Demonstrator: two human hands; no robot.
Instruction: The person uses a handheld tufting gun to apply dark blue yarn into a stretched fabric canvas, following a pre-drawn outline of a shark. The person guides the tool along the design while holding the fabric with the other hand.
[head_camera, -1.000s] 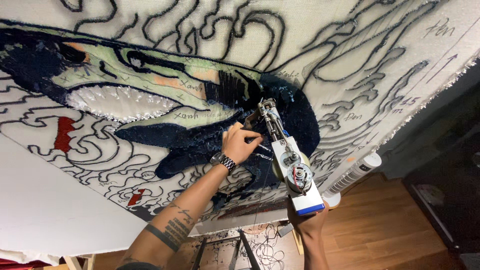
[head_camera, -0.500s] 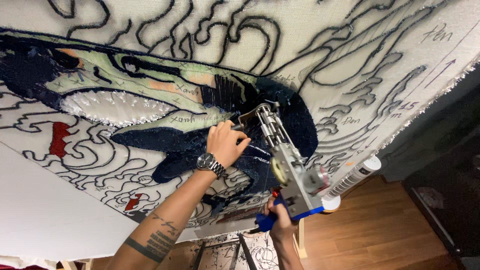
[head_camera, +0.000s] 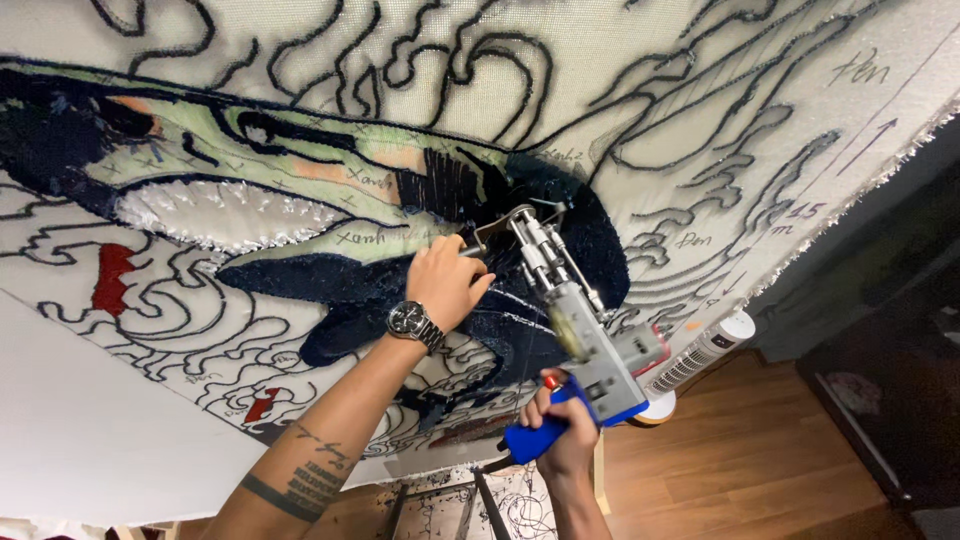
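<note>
At centre frame, the left hand (head_camera: 447, 283) grips the front handle of the tufting gun (head_camera: 572, 318), pressed against the stretched cloth (head_camera: 700, 120); the right hand (head_camera: 562, 430) clenches its blue grip.

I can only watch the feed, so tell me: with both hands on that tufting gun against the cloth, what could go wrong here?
1. The left hand grips the front handle right beside the needle; a slip could catch the fingers.
2. The yarn strands run loose past the gun; they might snag.
3. The right hand holds the heavy gun low by its blue grip, so the tip may drift off the dark patch of the cloth.
</note>
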